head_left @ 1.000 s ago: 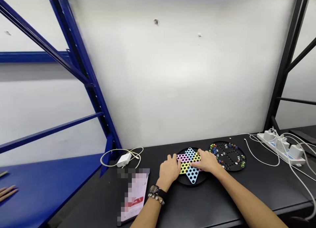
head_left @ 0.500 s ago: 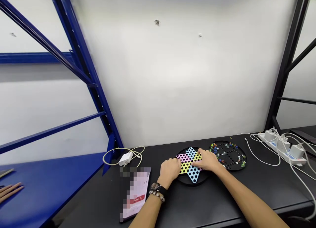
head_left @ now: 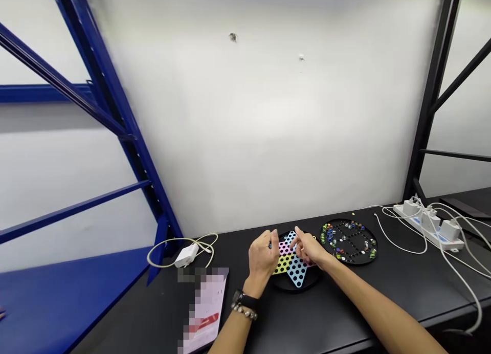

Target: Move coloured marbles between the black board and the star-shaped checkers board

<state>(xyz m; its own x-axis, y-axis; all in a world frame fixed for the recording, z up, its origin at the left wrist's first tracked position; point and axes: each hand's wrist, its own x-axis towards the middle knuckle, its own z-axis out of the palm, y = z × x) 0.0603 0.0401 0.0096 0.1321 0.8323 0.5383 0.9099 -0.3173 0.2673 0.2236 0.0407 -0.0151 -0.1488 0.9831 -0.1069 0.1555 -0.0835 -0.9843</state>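
A star-shaped Chinese checkers board [head_left: 297,273] with pink, yellow and blue sections full of dark holes sits on a round black tray [head_left: 296,290]. Over its left side is my left hand [head_left: 263,256], with its fingers curled in and the thumb raised; whatever they may hold is hidden. My right hand [head_left: 310,249] hovers over the upper right part of the star, fingers partly bent but apart, with nothing visible in them. Right of it lies a second round black board [head_left: 356,246] with several coloured marbles around its rim.
Left of my hands lies a tablet-like screen [head_left: 205,310], partly blurred out. A white charger [head_left: 186,255] with a looped cable is behind it. At the right, a white power strip [head_left: 433,227] trails cables over the black table [head_left: 330,313]. A blue rack [head_left: 126,134] stands at left.
Both hands have come up off the star board. My left hand has turned thumb-up, and my right fingers have left the board's surface. The view has shifted slightly right.
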